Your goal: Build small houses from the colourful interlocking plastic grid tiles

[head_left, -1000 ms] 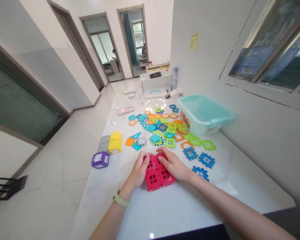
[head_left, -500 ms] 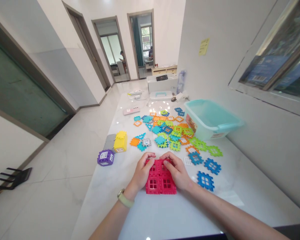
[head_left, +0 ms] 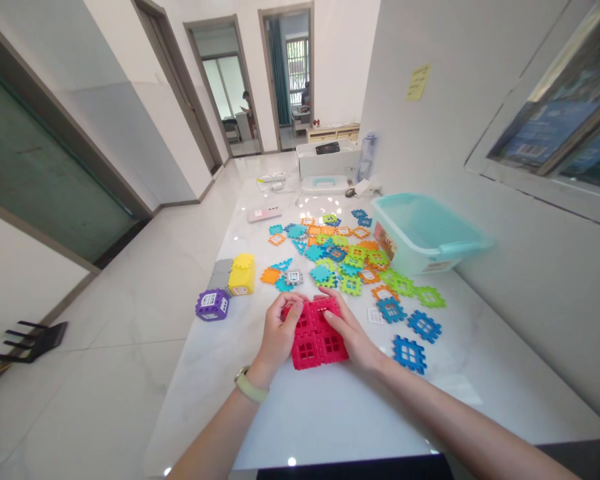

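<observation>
Between my hands is a red block structure (head_left: 320,339) made of interlocking toothed panels with window openings. My left hand (head_left: 281,328) grips its upper left side, thumb on the front and fingers curled behind the top edge. On the other side my right hand (head_left: 349,328) holds it, thumb pressed on the upper right panel. The structure's far side and most of my fingertips are hidden. Just right of my right hand lies a small white window piece (head_left: 375,315). Blue toothed panels (head_left: 409,354) lie further right on the table.
A pile of orange, green and blue panels (head_left: 351,260) spreads ahead. An aqua bin (head_left: 430,230) stands at the right by the wall. Purple (head_left: 213,305), yellow (head_left: 241,275) and grey (head_left: 221,274) built blocks sit near the left edge. A pink box (head_left: 265,214) lies further back.
The red structure has been raised a little and tilted, its top edge now slanting. Both hands have moved up with it, keeping their hold. The camera view has shifted slightly.
</observation>
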A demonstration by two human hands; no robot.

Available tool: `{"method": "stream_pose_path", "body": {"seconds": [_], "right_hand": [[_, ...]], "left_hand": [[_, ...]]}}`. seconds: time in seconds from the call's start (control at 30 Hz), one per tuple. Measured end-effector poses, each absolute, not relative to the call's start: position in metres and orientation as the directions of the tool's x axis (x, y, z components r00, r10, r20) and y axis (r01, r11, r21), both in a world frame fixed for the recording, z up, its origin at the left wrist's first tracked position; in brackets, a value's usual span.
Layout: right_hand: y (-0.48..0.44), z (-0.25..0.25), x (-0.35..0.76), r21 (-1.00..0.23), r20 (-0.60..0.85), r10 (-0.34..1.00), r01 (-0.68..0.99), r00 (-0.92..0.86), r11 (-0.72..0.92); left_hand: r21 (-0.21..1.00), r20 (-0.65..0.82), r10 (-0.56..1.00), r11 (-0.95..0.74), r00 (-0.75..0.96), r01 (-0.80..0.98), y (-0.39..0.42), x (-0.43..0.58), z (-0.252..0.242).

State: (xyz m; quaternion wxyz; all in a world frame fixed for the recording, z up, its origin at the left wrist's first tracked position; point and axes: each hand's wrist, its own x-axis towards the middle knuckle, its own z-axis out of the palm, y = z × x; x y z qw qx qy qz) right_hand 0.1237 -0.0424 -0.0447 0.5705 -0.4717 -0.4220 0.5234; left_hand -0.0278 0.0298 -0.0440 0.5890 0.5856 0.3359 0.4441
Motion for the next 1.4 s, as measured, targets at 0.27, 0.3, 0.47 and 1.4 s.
{"method": "stream_pose_path", "body": {"seconds": [0.27, 0.3, 0.47, 1.4], "right_hand": [[-0.035, -0.036, 0.128, -0.933, -0.114, 0.961, -0.361, 0.252, -0.016], [-0.033, -0.036, 0.131, -0.936, -0.104, 0.959, -0.353, 0.265, -0.004], [-0.033, -0.038, 0.138, -0.945, -0.098, 0.973, -0.327, 0.211, -0.024], [-0.043, -0.013, 0.156, -0.841, 0.383, 0.917, 0.367, -0.113, 0.396]], "left_hand": [[0.933, 0.333, 0.752, -0.348, 0.569, -0.086, 0.023, -0.036, -0.045], [0.882, 0.399, 0.684, -0.468, 0.61, -0.052, 0.023, -0.038, -0.046], [0.819, 0.451, 0.61, -0.573, 0.652, -0.03, 0.026, -0.038, -0.05], [0.81, 0.345, 0.533, -0.585, 0.773, 0.042, 0.039, -0.056, -0.033]]}}
